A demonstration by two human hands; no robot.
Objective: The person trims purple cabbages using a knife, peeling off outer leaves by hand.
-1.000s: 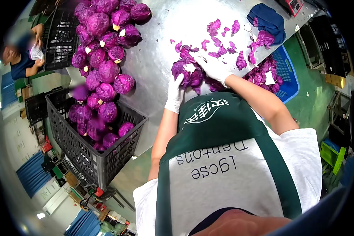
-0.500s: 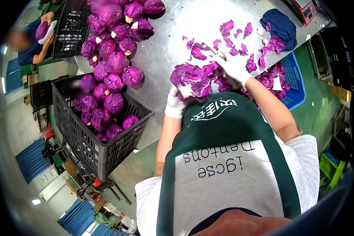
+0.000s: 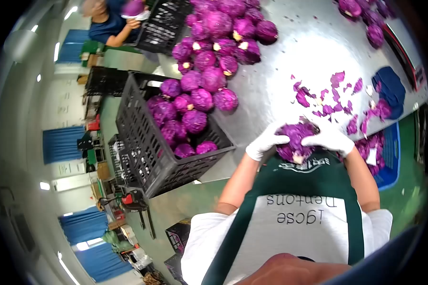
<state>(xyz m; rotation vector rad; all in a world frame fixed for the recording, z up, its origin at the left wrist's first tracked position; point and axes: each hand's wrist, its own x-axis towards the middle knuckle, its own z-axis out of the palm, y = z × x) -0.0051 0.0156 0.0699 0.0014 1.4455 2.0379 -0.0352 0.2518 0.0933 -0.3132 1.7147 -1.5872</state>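
Observation:
A red cabbage with ruffled outer leaves sits between my two white-gloved hands, close to the front of my green apron. Its pale stem end points toward me. My left hand holds its left side, thumb over the near face. From the right, my right hand grips it, also with the thumb in front; the other fingers are partly hidden behind the leaves. Torn purple leaf pieces lie scattered on the metal table just beyond my hands.
To the left stands a black crate of cabbages, with a cabbage pile behind it. A blue basket of leaves is at right, near a dark blue cloth. Another person holds a cabbage at the upper left.
My right hand has come back from the loose leaves to the cabbage, and both hands now clasp it. The view has swung, so the table and crates appear farther right.

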